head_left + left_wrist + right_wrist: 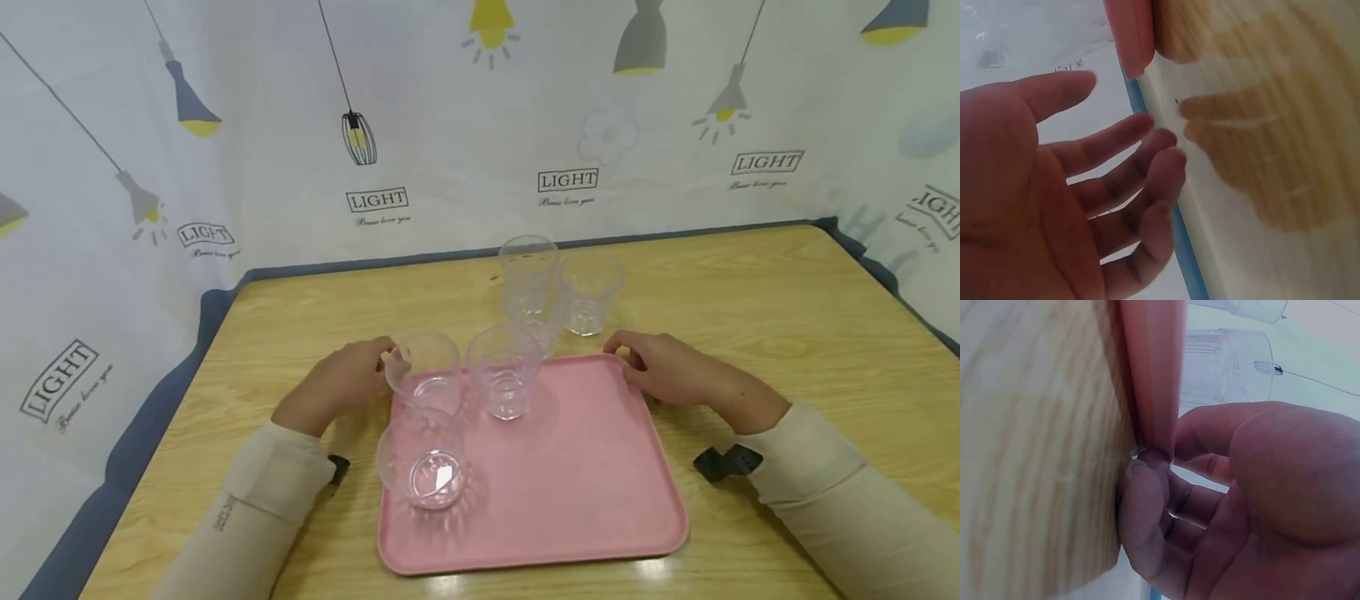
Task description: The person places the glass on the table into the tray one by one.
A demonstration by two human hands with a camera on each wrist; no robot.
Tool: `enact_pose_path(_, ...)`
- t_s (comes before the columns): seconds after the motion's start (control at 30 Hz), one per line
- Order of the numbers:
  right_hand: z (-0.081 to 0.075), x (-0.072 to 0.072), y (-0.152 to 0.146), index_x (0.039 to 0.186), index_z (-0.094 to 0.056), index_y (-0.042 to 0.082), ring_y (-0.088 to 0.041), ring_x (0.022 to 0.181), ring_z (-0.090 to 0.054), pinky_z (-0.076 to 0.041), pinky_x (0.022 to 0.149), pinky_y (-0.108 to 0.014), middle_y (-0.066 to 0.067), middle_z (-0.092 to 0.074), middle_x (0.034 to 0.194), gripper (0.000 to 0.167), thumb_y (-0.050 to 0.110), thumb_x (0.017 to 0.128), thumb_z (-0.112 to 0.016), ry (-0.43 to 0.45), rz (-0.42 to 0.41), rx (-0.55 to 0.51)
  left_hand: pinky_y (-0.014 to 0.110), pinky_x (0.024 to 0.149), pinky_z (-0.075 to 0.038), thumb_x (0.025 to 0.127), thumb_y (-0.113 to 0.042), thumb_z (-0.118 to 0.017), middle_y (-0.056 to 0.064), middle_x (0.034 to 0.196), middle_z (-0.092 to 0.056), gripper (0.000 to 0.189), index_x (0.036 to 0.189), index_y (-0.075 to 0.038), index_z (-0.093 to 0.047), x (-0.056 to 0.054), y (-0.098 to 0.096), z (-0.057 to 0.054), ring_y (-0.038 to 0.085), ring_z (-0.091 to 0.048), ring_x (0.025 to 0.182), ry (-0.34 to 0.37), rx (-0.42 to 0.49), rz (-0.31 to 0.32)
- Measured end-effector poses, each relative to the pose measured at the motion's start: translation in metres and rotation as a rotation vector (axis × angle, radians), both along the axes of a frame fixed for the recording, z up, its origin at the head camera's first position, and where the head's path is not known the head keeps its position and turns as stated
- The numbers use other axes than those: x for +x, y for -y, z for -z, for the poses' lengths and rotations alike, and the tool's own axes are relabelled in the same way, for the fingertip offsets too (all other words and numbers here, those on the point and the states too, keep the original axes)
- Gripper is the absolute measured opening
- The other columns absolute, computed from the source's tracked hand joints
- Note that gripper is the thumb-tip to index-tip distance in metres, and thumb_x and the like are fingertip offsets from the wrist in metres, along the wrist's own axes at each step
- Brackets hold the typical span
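A pink rectangular tray (570,467) lies on the wooden table. Three clear cups stand along its left and back: a front-left cup (423,467), a back-left cup (427,375) and a cup near the back middle (506,379). By the tray's back-left corner is my left hand (352,375); its fingers (1116,140) are loosely bent with a gap to the pink edge in the left wrist view. My right hand (671,371) grips the back-right corner, thumb at the rim and curled fingers (1141,500) at the underside.
Behind the tray stand more clear cups, among them a taller-looking one (528,267) and one to its right (590,292). The wooden table (750,292) ends at a printed cloth backdrop (465,125) at the back and sides.
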State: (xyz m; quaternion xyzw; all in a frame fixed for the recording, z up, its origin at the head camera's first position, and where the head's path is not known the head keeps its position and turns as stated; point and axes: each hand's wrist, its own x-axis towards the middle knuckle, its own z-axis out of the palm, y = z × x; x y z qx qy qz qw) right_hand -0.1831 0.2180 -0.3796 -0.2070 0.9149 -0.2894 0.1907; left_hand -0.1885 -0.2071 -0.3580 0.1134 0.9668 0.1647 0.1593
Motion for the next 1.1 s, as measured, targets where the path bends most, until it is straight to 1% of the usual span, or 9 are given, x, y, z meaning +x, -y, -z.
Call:
enact_pose_path(0.1, -0.001, 0.000, -0.001, 0.128, -0.053, 0.006, -0.016, 0.051, -0.052, -0.046, 0.052, -0.031, -0.003, -0.056, 0.071, 0.027, 0.008, 0.101, -0.051, -0.007, -0.003, -0.003, 0.054, 0.098, -0.049, 0.102, -0.041, -0.051, 0.011, 0.122, -0.066, 0.035, 0.125, -0.015, -0.056, 0.002, 0.003, 0.003, 0.029, -0.062, 0.113, 0.030, 0.011, 0.049)
enact_pose_path(0.23, 0.000, 0.002, -0.002, 0.127, -0.054, 0.007, -0.016, 0.052, -0.052, -0.045, 0.053, -0.031, -0.003, -0.056, 0.071, 0.027, 0.008, 0.100, -0.052, -0.024, -0.002, 0.006, 0.057, 0.106, -0.044, 0.100, -0.043, -0.056, 0.016, 0.138, -0.059, 0.048, 0.137, -0.013, -0.046, 0.005, 0.007, 0.007, 0.034, -0.056, 0.127, 0.095, 0.055, 0.108)
enact_pose_path(0.3, -0.001, 0.002, -0.002, 0.127, -0.054, 0.007, -0.016, 0.052, -0.052, -0.045, 0.054, -0.031, -0.003, -0.056, 0.071, 0.027, 0.008, 0.100, -0.051, -0.030, 0.000, 0.011, 0.055, 0.104, -0.046, 0.099, -0.045, -0.057, 0.017, 0.137, -0.058, 0.056, 0.141, -0.011, -0.041, 0.005, 0.007, 0.006, 0.032, -0.058, 0.123, 0.120, 0.062, 0.122)
enact_pose_path(0.4, -0.002, 0.002, -0.001, 0.126, -0.055, 0.006, -0.016, 0.051, -0.052, -0.045, 0.054, -0.031, -0.003, -0.055, 0.070, 0.027, 0.007, 0.100, -0.051, -0.038, -0.003, 0.014, 0.046, 0.089, -0.052, 0.100, -0.046, -0.056, 0.014, 0.118, -0.063, 0.056, 0.140, -0.010, -0.040, 0.004, 0.007, 0.006, 0.026, -0.064, 0.100, 0.140, 0.056, 0.126)
enact_pose_path(0.5, -0.002, 0.001, 0.000, 0.126, -0.055, 0.006, -0.016, 0.049, -0.052, -0.046, 0.053, -0.031, -0.003, -0.056, 0.070, 0.026, 0.007, 0.100, -0.051, -0.035, -0.008, 0.008, 0.038, 0.077, -0.050, 0.100, -0.046, -0.056, 0.011, 0.101, -0.060, 0.054, 0.138, -0.010, -0.040, 0.003, 0.008, 0.007, 0.022, -0.059, 0.083, 0.148, 0.056, 0.125)
enact_pose_path(0.77, 0.000, 0.000, 0.000, 0.127, -0.054, 0.006, -0.016, 0.047, -0.053, -0.047, 0.049, -0.032, -0.004, -0.056, 0.070, 0.029, 0.009, 0.099, -0.053, 0.012, 0.006, -0.013, 0.039, 0.075, -0.051, 0.098, -0.044, -0.059, 0.013, 0.107, -0.060, 0.055, 0.137, -0.010, -0.042, 0.006, 0.009, 0.014, 0.022, -0.058, 0.077, 0.137, 0.060, 0.111)
enact_pose_path(0.93, 0.001, -0.001, -0.002, 0.128, -0.054, 0.008, -0.016, 0.047, -0.053, -0.046, 0.048, -0.032, -0.004, -0.056, 0.071, 0.028, 0.013, 0.100, -0.054, 0.032, 0.016, -0.017, 0.047, 0.094, -0.051, 0.100, -0.038, -0.059, 0.015, 0.123, -0.064, 0.056, 0.144, -0.007, -0.043, 0.007, 0.007, 0.016, 0.024, -0.064, 0.099, 0.084, 0.093, 0.192)
enact_pose_path(1.03, 0.000, 0.000, -0.003, 0.128, -0.054, 0.008, -0.016, 0.047, -0.053, -0.047, 0.048, -0.033, -0.004, -0.057, 0.072, 0.029, 0.014, 0.100, -0.053, 0.039, 0.021, -0.019, 0.042, 0.075, -0.056, 0.102, -0.032, -0.056, 0.014, 0.100, -0.067, 0.042, 0.135, -0.008, -0.048, 0.007, 0.005, 0.017, 0.022, -0.065, 0.079, 0.139, 0.156, 0.204)
enact_pose_path(1.1, -0.002, -0.001, -0.004, 0.128, -0.054, 0.008, -0.017, 0.047, -0.054, -0.048, 0.048, -0.033, -0.005, -0.058, 0.074, 0.029, 0.013, 0.100, -0.053, 0.042, 0.024, -0.020, 0.034, 0.058, -0.052, 0.103, -0.029, -0.055, 0.008, 0.082, -0.060, 0.031, 0.127, -0.010, -0.050, 0.007, 0.005, 0.018, 0.017, -0.056, 0.061, 0.195, 0.199, 0.173)
